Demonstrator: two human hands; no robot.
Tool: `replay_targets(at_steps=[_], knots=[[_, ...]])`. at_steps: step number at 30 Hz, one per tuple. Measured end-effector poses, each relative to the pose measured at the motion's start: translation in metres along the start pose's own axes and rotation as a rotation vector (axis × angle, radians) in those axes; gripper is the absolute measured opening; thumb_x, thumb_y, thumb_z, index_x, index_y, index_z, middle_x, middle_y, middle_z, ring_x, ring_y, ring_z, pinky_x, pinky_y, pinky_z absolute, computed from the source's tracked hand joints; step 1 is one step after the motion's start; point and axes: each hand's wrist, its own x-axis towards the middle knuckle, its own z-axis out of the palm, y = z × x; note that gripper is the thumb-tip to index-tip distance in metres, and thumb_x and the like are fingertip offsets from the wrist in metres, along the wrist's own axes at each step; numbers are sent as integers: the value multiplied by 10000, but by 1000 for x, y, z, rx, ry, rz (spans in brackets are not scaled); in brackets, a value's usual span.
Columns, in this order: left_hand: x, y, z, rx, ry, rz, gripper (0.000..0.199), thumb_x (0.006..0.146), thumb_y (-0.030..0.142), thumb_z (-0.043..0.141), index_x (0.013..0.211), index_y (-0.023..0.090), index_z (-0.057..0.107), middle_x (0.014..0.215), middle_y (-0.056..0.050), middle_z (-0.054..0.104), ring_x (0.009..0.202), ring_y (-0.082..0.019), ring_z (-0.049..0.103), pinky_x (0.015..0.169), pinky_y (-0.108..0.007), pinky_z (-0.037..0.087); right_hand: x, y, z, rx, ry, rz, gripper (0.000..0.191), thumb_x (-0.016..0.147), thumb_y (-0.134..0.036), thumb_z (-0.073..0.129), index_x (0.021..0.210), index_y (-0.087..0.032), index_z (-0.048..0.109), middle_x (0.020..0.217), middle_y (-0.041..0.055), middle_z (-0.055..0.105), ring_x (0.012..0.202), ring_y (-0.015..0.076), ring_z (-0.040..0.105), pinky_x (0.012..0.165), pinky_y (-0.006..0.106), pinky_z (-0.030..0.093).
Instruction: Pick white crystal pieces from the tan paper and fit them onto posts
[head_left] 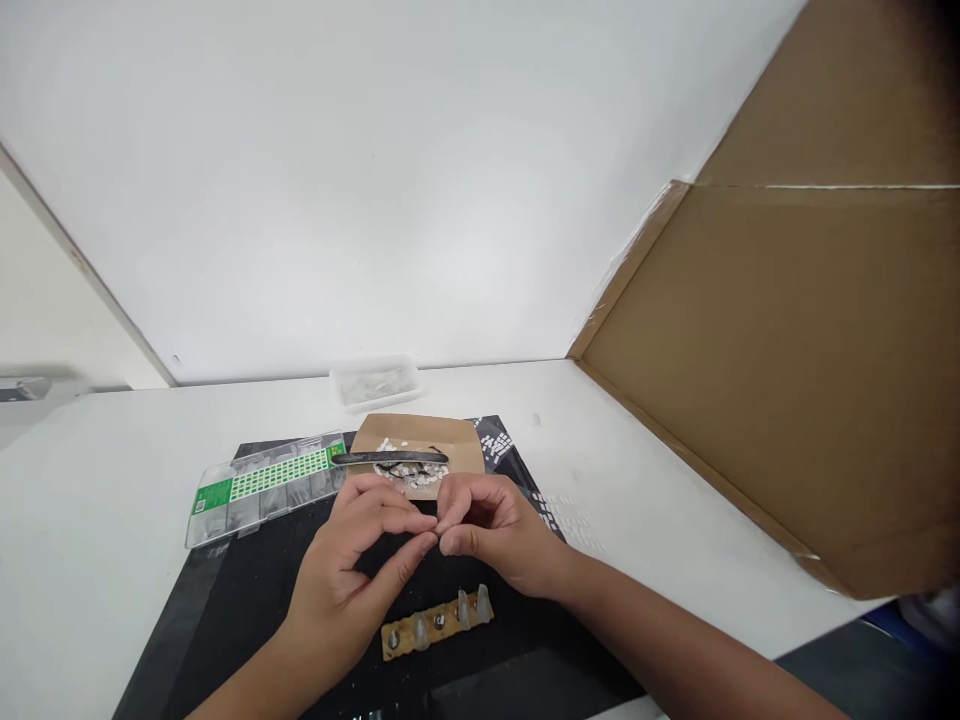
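My left hand (366, 555) and my right hand (499, 530) meet over the black mat, thumbs and fingertips pinched together. Whatever sits between the fingertips is too small and too covered to name. Just below my hands lies a yellowish strip (407, 638) with several round dark spots. Pale translucent pieces (421, 630) stand upright on some of those spots. Behind my fingers is a brown paper tray (465, 440) holding many small white bits (405, 475) and dark slivers. A dark, slim tool (390, 457) rests across that tray.
A clear compartment box (262, 485) with a green and white label lies at the left on the black mat (247, 600). Farther back stands a translucent tub (375, 385). Small white rectangles (566, 520) dot the right side. A cardboard panel (765, 350) rises at the right.
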Motion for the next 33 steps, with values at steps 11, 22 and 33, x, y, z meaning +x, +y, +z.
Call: replay_targets(at_steps=[11,22,33], knots=[[-3,6,3,-122,-58,-137,109,981,261,573,946,227,670,934,-60,637,922,-191,585,824,-343,496,-3,-8,-7,-459,23,-258,115,836,-229,796,931,-227,730,844,17,688,752,141,617,670,282,501],[1,12,5,-314,-36,-287,167,958,329,612,884,213,707,874,-45,641,835,-165,607,733,-276,513,-5,-16,-1,-654,115,-402,177,835,-201,795,989,-256,727,914,23,667,882,168,649,781,318,558],[-2,19,8,-463,-123,-400,280,960,397,600,802,200,721,787,-47,645,740,-162,611,673,-277,532,-8,-19,-13,-1036,77,-838,308,853,-180,763,1101,-359,728,838,-13,749,727,151,681,658,300,530]])
